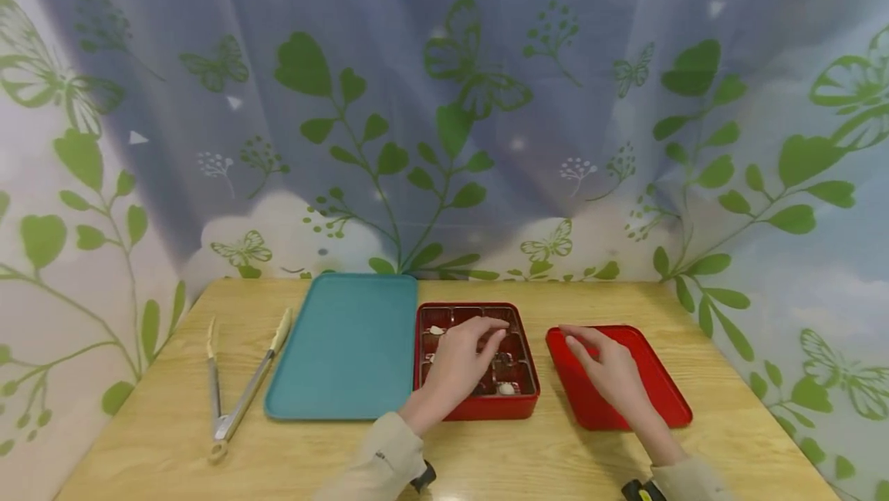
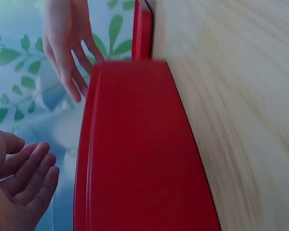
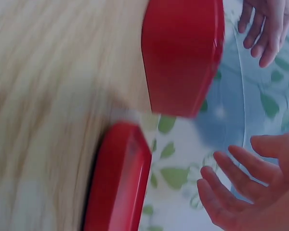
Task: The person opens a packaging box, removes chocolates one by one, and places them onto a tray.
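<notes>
A square red box (image 1: 496, 408) with a clear divided insert stands at the middle of the table. Small whitish pieces (image 1: 507, 388) sit in some of its compartments. My left hand (image 1: 458, 362) hovers over this box, fingers loosely bent and holding nothing, hiding part of the insert. To the right lies a shallow red lid (image 1: 656, 370). Above it is my right hand (image 1: 611, 374), its fingers relaxed and empty. The left wrist view shows the box's side wall (image 2: 135, 144) below the palm-up-looking left hand (image 2: 24, 183).
A flat teal tray (image 1: 340, 354) lies directly left of the box. Farther left, spread tongs (image 1: 239, 401) with cream tips rest on the wooden table (image 1: 521, 462). A patterned curtain (image 1: 389, 138) hangs behind the table and along both sides.
</notes>
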### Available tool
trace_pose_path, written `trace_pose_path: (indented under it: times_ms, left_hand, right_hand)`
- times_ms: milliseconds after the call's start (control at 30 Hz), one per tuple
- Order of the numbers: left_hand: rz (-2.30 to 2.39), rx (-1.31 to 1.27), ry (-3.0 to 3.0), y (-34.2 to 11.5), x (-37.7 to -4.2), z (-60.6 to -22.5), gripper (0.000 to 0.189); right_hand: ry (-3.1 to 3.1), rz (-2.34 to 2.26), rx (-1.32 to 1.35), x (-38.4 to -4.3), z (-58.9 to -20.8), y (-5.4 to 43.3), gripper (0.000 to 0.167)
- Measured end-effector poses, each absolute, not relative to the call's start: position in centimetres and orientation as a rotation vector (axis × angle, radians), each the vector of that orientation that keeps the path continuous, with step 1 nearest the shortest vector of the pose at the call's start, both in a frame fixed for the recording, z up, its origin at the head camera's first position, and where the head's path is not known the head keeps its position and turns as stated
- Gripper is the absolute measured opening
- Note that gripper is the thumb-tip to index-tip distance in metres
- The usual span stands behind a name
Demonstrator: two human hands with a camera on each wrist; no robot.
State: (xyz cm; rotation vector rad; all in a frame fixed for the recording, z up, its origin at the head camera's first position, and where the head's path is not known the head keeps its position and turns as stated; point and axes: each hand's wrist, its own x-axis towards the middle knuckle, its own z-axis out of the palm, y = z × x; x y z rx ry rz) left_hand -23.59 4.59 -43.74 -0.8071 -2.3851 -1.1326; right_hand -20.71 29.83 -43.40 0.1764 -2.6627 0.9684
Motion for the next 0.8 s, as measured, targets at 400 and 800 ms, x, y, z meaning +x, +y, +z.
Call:
trace_pose_path:
  times_ms: [400,800]
  left_hand:
    - [-0.904,-0.549,-2.262,-6.5,-24.2,-44.4,0.017]
    - [-0.841,-0.205,-2.416,-19.3,-23.4,-45.2,0.035]
  right_hand:
    - [-2.764,0.546,0.482,-21.4,-44.7,24.8,0.054]
    - [-3.021,0.438,0.464,-21.6,-45.1,23.5,0.075]
